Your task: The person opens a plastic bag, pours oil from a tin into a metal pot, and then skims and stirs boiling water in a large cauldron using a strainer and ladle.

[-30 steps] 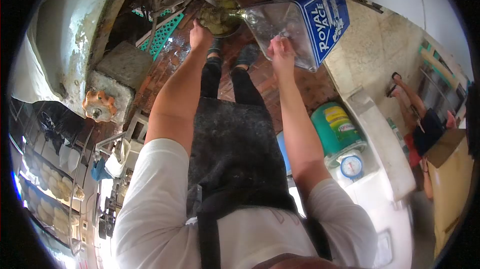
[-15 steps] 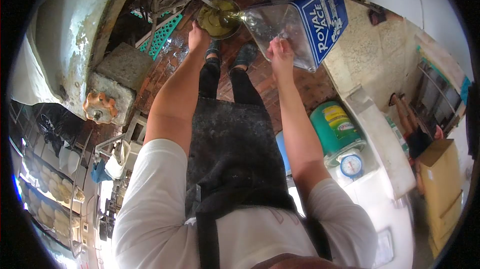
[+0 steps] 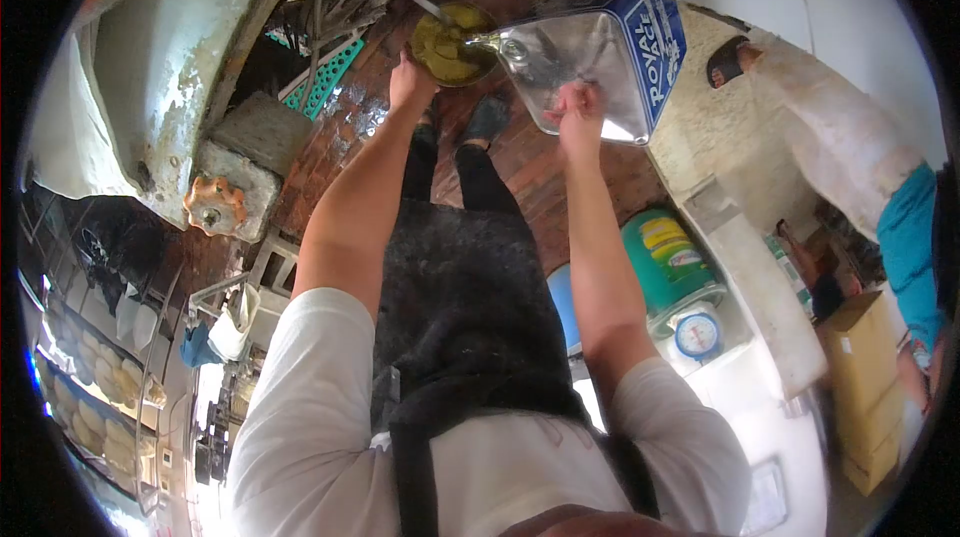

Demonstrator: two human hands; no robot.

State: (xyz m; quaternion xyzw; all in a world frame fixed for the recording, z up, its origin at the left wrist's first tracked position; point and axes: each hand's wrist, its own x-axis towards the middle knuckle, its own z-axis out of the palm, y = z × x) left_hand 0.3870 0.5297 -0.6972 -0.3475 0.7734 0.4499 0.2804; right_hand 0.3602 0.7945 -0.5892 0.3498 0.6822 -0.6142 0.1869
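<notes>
Bowl [image 3: 455,45], left grip [image 3: 411,84]; tin [image 3: 577,49], right grip [image 3: 577,109]; both closed.

Tiny, illegible markings on the dial scale [image 3: 697,336]

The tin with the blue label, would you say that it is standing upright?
No, the right hand holds the tin tipped, with its corner spout over the bowl.

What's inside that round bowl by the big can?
The bowl has yellow-green stuff in it, and a pale handle sticks out. Liquid runs in from the can. The bowl's bottom is covered, so I can't see it.
</notes>
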